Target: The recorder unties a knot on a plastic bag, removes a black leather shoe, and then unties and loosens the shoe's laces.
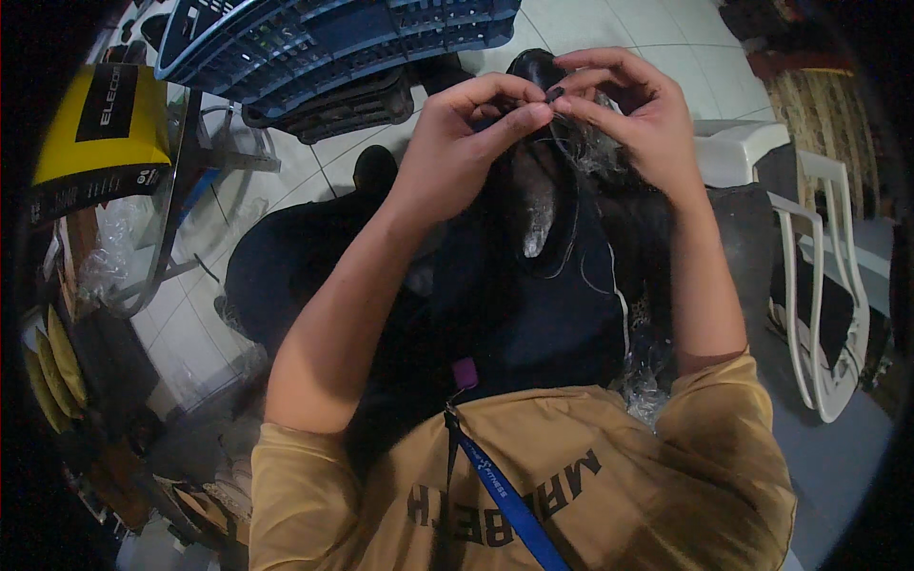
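Black, small, one piece: a dark piece (pixel 554 94), held above the lap close to the toe end of a shoe; its exact kind is too small to tell.

Left hand (pixel 443 157): grip closed, thumb and forefinger pinching the dark piece from its left side. Right hand (pixel 652 119): grip likewise closed, thumb and forefinger on the same piece from its right side, the hand arched over the work. Fingertips of the two hands nearly meet.

Black shoe (pixel 540 205): one, glossy at the toe, opening upward, lying over the person's thighs below the hands; toe pointing away from the body. Clear plastic film (pixel 598 150): crumpled, just beside the shoe, under the right hand. White cord (pixel 624 309): one, running down to the right of the shoe over dark trousers (pixel 305 271).

Clothing: tan shirt (pixel 609 428), blue lanyard (pixel 505 500), purple tag (pixel 465 372) near the shirt's hem.

Surroundings: blue plastic crate (pixel 333 43), above a black crate (pixel 333 107), both beyond the left hand; yellow-and-black box (pixel 105 124), far left; white plastic chair (pixel 836 400), right; pale tiled floor (pixel 657 24) beneath.
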Demonstrator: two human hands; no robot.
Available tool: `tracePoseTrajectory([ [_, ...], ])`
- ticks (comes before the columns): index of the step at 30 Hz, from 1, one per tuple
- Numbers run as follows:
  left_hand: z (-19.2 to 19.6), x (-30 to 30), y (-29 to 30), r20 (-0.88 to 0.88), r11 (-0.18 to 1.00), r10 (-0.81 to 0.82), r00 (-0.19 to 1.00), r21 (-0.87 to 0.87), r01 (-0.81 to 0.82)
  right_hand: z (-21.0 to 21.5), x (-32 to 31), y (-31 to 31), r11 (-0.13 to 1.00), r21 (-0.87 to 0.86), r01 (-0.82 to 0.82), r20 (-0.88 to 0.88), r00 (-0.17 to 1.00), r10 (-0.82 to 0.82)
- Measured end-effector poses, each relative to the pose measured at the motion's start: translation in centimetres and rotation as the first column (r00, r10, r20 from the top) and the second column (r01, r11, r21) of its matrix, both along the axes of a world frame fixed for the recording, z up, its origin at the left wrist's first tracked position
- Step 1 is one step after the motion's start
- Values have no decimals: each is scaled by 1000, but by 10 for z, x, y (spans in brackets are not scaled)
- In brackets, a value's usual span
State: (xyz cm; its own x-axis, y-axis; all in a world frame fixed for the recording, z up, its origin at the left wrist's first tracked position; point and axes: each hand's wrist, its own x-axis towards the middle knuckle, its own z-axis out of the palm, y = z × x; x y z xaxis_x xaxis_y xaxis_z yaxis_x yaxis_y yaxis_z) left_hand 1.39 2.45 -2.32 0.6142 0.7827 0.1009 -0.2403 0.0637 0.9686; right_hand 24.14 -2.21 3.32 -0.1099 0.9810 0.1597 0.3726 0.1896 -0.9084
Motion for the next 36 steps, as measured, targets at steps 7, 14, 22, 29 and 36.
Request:
tracePoseTrajectory([
  [7,3,1,-1,-5,1000,6,1000,-18,-6,0,2,-6,997,-68,36,-139,989,-46],
  [14,0,0,-1,-21,1000,7,1000,-10,-7,-6,-2,-4,999,-28,26,-15,1000,-27],
  [22,-3,4,0,-5,963,136,991,235,-131,-6,0,-4,996,82,-31,76,997,25],
  [29,-7,4,0,-47,950,153,987,280,-134,11,-8,-13,930,366,-40,432,892,-132],
  [36,-3,5,-4,-31,971,169,985,178,-160,30,-26,-29,860,493,-132,707,636,-308],
])
